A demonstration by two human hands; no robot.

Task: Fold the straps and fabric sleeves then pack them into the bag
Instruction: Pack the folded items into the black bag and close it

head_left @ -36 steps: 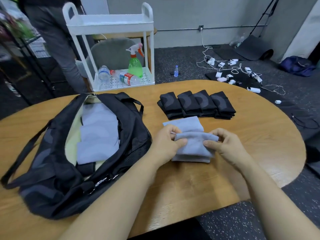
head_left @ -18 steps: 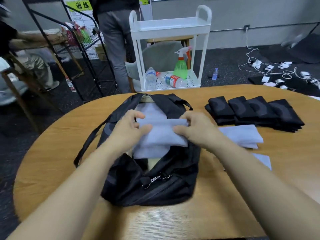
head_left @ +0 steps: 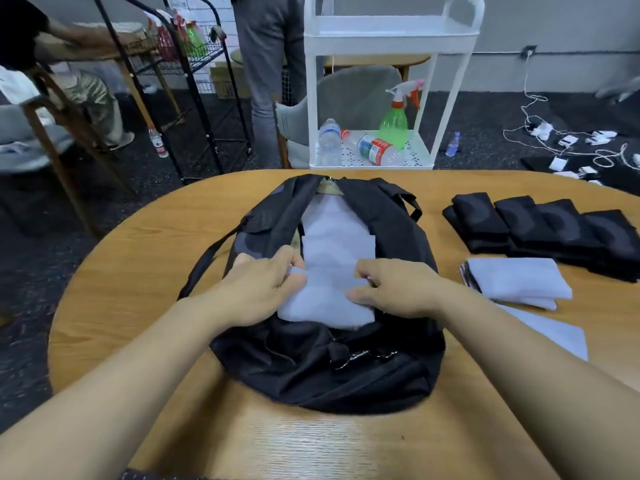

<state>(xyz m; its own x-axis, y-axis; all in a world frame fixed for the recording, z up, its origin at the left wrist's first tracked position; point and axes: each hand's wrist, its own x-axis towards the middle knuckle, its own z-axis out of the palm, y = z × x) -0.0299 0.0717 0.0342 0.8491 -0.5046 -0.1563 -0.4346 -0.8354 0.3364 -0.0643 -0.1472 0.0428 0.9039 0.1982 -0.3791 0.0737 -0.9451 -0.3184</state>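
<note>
Both my hands pinch one folded pale-blue fabric sleeve (head_left: pixel 325 299) over the open black bag (head_left: pixel 346 375) at table centre: left hand (head_left: pixel 256 289) on its nine o'clock edge, right hand (head_left: pixel 398 289) on its three o'clock edge. Folded black straps (head_left: pixel 540 226) lie at two o'clock.

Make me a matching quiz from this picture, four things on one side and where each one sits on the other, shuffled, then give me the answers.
Things:
1. folded grey sleeve
2. black folded straps
3. green spray bottle
4. grey sleeve stack

Places:
A. on the white cart's bottom shelf
B. in a row on the table, far right
C. held by both hands over the open black bag
D. on the table right of the bag, nearer than the straps

Pairs: 1-C, 2-B, 3-A, 4-D
</note>
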